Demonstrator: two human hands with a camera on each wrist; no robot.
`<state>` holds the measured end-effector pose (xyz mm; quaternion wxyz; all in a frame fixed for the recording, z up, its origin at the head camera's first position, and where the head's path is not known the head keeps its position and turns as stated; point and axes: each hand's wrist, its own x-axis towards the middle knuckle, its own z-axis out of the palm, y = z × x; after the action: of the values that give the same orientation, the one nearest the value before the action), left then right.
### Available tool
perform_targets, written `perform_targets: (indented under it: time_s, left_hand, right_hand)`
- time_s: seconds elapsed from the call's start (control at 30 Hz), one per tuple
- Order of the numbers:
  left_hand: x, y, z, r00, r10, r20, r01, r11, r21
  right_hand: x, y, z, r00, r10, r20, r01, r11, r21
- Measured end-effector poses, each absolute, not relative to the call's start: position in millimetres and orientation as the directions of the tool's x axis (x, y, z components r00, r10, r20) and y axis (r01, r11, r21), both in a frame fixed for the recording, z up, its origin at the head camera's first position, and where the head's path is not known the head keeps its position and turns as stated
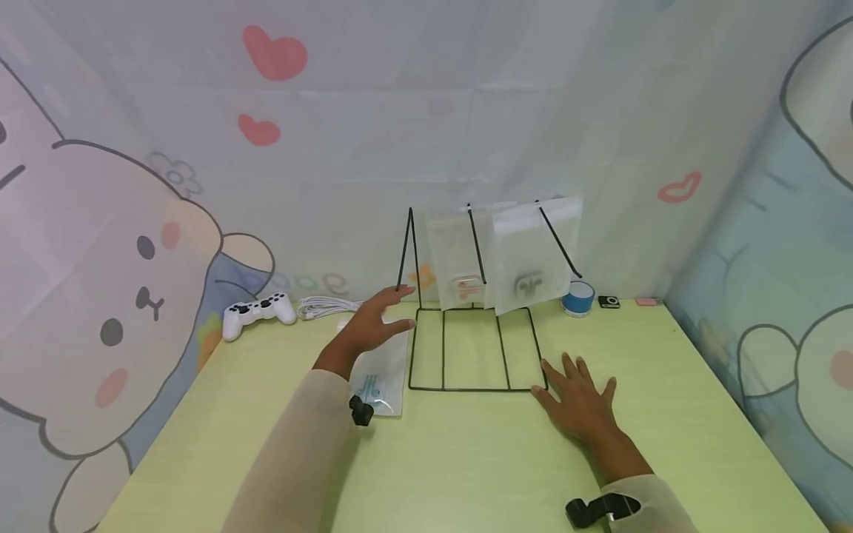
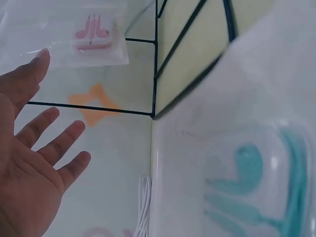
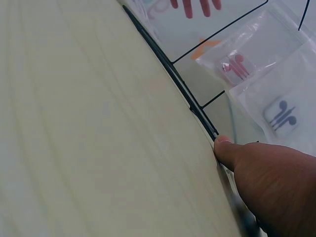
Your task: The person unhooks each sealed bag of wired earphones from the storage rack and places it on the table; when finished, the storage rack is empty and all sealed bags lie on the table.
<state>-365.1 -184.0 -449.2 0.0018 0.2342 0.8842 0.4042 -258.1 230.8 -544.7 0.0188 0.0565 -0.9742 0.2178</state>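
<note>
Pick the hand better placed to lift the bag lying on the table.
Left, most likely. The left hand holds nothing and is close to that bag, on the same side of the wire rack; the right hand is across the rack, at its front right corner.

And there it was, the pale backdrop (image 1: 400,133), faintly creased, red hearts (image 1: 275,53) scattered over it! A big cartoon animal (image 1: 180,296) filled the left, rounded cartoon figures (image 1: 823,344) crowded the right, and below stretched the yellow-green table (image 1: 460,466).
</note>
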Motion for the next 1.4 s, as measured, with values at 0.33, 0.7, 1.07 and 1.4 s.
perform_targets:
  time_s: [0.33,0.7,1.07,1.4]
  left_hand:
    - [-382.6,-160.5,-439.9,-0.896,0.398,0.195,0.368,0.423,0.828]
    - [-391.6,-136.7,-434.7,-0.887,0.430,0.171,0.342,0.360,0.868]
    - [-397.2,-119.3,-430.0,-0.872,0.460,0.165,0.368,0.396,0.841]
    - [-396.2,-122.8,-430.3,-0.860,0.473,0.189,0.393,0.380,0.838]
  right_hand:
    - [-257.7,229.2,-544.0,-0.993,-0.100,0.064,-0.118,0.895,-0.429]
    - [-259.0,227.5,-543.0,-0.992,-0.106,0.075,-0.128,0.897,-0.424]
    - [-258.6,230.1,-542.8,-0.992,-0.107,0.062,-0.123,0.899,-0.420]
    - [-258.4,229.8,-541.8,-0.993,-0.104,0.057,-0.118,0.903,-0.414]
